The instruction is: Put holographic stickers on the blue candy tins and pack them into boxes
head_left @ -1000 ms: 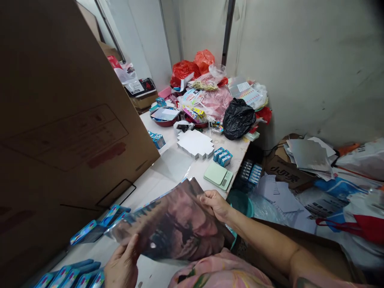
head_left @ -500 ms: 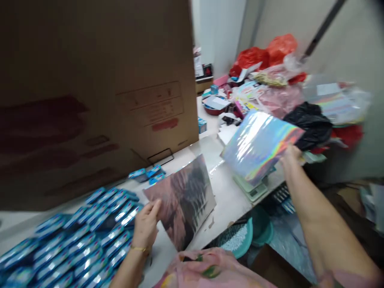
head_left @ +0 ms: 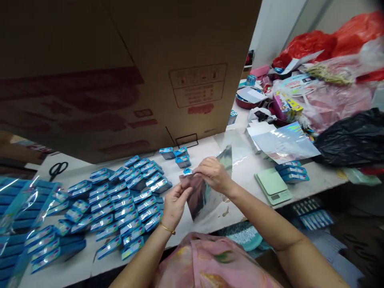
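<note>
A flat, mirror-like silver bag [head_left: 200, 196] hangs tilted over the table in front of me, with pink and dark reflections on its face. My left hand [head_left: 175, 203] pinches its left upper corner between thumb and fingers. Close by, my right hand [head_left: 213, 175] has its fingers closed on the upper edge, covering part of it. Behind the hands, a small blue box [head_left: 187, 171] shows just past that edge. Several blue boxes [head_left: 129, 200] stand in rows left of my left hand.
A large cardboard carton [head_left: 126, 92] rises at the back. Right of my hands are a pale green scale [head_left: 272, 185], stacked blue boxes [head_left: 292, 172] and a holographic bag [head_left: 288, 140] over white boxes. Black scissors [head_left: 58, 170] lie far left; red plastic bags [head_left: 309, 50] pile up back right.
My right hand has let go of the holographic bag, now lying on the right, and has come over to the silver bag's edge. My left hand keeps hold of the silver bag. The view has shifted.
</note>
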A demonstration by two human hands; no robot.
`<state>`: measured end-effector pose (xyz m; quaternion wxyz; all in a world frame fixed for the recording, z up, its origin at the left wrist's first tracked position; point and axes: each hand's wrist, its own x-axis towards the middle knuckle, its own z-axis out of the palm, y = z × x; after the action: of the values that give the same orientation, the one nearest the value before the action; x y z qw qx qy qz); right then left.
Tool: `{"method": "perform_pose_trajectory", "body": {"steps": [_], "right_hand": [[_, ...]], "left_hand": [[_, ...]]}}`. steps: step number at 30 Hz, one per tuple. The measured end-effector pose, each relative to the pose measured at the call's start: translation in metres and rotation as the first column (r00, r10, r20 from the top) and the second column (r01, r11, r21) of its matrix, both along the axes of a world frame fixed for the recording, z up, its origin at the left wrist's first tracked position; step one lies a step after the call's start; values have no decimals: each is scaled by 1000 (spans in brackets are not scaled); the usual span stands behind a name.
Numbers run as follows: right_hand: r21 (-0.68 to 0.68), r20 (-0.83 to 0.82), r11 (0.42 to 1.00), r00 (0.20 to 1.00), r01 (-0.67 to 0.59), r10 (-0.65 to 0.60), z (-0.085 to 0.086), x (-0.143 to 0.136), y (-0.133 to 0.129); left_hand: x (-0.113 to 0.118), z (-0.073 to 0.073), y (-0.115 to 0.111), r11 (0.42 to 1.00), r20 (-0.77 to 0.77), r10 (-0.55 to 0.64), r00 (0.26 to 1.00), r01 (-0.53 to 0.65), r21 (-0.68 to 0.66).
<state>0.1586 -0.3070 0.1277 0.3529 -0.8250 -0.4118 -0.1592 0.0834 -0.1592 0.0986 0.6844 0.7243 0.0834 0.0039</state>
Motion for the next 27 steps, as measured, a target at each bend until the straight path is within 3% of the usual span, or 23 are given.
{"method": "perform_pose_trajectory", "body": {"steps": [5, 8, 13, 16, 19, 23, 27], "right_hand": [[-48, -42, 993, 994, -105, 103, -3, -1, 6], [-99, -64, 991, 994, -92, 86, 4, -8, 13], [-245, -35, 967, 997, -70, 63, 33, -22, 15], [-342, 7, 939, 999, -29, 34, 39, -26, 14], [-395, 48, 918, 999, 37, -20, 24, -21, 18], [-326, 133, 939, 989, 105, -65, -10, -14, 30], [-303, 172, 952, 985, 39, 14, -29, -16, 44]], "left_hand": [[1, 17, 32, 978, 201, 16, 979, -58, 202], [0, 21, 43, 957, 208, -41, 977, -22, 289], [-7, 28, 44, 996, 68, -86, 994, 85, 20], [-7, 25, 43, 993, 26, -91, 995, 93, -77], [0, 9, 43, 984, -50, -39, 998, 30, -177], [9, -15, 44, 922, -247, -16, 969, -81, -380], [11, -19, 45, 881, -294, -7, 956, -133, -454]]}}
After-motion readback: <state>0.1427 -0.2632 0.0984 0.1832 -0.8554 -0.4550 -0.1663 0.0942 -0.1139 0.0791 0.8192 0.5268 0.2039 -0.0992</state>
